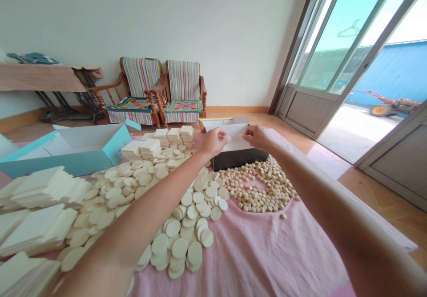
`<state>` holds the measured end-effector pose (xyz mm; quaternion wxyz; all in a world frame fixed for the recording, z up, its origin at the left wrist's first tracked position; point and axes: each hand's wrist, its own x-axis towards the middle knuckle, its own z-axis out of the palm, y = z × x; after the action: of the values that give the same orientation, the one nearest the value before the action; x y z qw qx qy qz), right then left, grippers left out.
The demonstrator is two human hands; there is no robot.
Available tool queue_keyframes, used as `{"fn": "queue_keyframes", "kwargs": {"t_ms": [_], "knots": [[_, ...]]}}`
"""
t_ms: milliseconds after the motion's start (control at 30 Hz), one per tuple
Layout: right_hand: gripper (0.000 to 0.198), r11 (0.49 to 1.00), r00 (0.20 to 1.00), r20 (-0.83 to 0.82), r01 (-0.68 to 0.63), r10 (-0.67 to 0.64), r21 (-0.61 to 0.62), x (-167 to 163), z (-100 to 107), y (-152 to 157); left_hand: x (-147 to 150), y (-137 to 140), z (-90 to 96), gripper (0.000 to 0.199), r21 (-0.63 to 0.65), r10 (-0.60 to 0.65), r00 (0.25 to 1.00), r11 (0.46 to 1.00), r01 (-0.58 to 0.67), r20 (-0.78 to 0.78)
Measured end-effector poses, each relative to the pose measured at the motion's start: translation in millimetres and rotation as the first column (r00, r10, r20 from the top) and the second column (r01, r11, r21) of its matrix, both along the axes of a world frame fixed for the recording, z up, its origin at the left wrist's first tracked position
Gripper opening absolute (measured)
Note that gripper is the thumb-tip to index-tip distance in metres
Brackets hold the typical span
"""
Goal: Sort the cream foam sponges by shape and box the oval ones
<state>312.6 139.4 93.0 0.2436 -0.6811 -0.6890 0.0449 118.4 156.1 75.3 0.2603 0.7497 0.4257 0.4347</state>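
Both hands are raised over an open box with dark outer sides and a white inside. My left hand is closed in a pinch at the box's left part, and a small pale wooden piece shows at its fingertips. Over the right part, my right hand has its fingers pressed together; whatever they hold is hidden. Small round wooden beads lie spread in front of the box. Many thin wooden discs are heaped beneath and beside my left forearm.
Stacks of square wooden plates stand at the left, with smaller stacks farther back. An open turquoise box sits behind them. A pink cloth covers the table. Two wooden chairs stand by the wall; a sliding door is at the right.
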Motion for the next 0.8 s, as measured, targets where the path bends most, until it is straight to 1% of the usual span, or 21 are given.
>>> {"fn": "queue_keyframes", "kwargs": {"t_ms": [33,100,200,233,300,400,467,533,567,633,700,800], "knots": [[0.019,1.000,1.000,0.000,0.020,-0.020,0.013,-3.3,-2.2,2.5,-2.9,-1.5,-1.3,0.011,0.008,0.008,1.000,1.000,-0.008,-0.007],[0.019,0.997,1.000,-0.016,0.015,-0.014,0.069,-8.5,-3.4,-1.7,-16.5,-11.5,-1.9,0.015,0.028,0.011,1.000,1.000,-0.011,-0.019],[0.021,0.982,0.996,-0.055,-0.060,0.071,0.178,-20.6,-0.3,-28.1,-50.7,-35.5,2.8,0.017,0.049,0.005,0.999,0.999,-0.003,-0.035],[0.022,0.977,0.991,-0.068,-0.103,0.118,0.186,-27.5,-0.2,-39.9,-63.4,-44.0,5.2,0.017,0.058,0.006,0.999,0.998,-0.004,-0.041],[0.022,0.963,0.970,-0.079,-0.215,0.230,0.161,-45.7,-4.7,-63.6,-88.0,-59.7,9.4,0.016,0.081,0.021,0.997,0.997,-0.015,-0.073],[0.021,0.910,0.909,-0.079,-0.400,0.409,0.108,-79.5,-23.5,-89.9,-118.9,-78.4,10.1,0.018,0.088,0.075,0.989,0.994,-0.064,-0.125],[0.033,0.867,0.866,-0.066,-0.488,0.495,0.095,-101.0,-39.3,-97.7,-134.9,-87.2,5.7,0.019,0.093,0.116,0.979,0.991,-0.101,-0.167],[0.050,0.844,0.845,-0.030,-0.530,0.534,0.079,-118.4,-52.4,-97.6,-147.8,-94.0,-2.0,0.020,0.114,0.155,0.963,0.985,-0.132,-0.221],[0.057,0.847,0.848,-0.013,-0.527,0.529,0.070,-125.3,-57.1,-95.1,-153.1,-96.9,-6.6,0.020,0.129,0.168,0.954,0.982,-0.139,-0.250],[0.066,0.868,0.869,0.006,-0.495,0.495,0.039,-135.8,-62.7,-86.3,-161.5,-102.7,-16.1,0.020,0.160,0.178,0.936,0.978,-0.134,-0.305],[0.070,0.894,0.894,0.006,-0.449,0.449,0.000,-143.3,-63.6,-74.7,-166.6,-109.6,-24.6,0.020,0.195,0.185,0.922,0.973,-0.124,-0.340],[0.063,0.905,0.908,-0.006,-0.419,0.419,-0.074,-151.5,-59.7,-57.4,-169.5,-122.4,-33.7,0.020,0.247,0.214,0.917,0.960,-0.133,-0.336]]}}
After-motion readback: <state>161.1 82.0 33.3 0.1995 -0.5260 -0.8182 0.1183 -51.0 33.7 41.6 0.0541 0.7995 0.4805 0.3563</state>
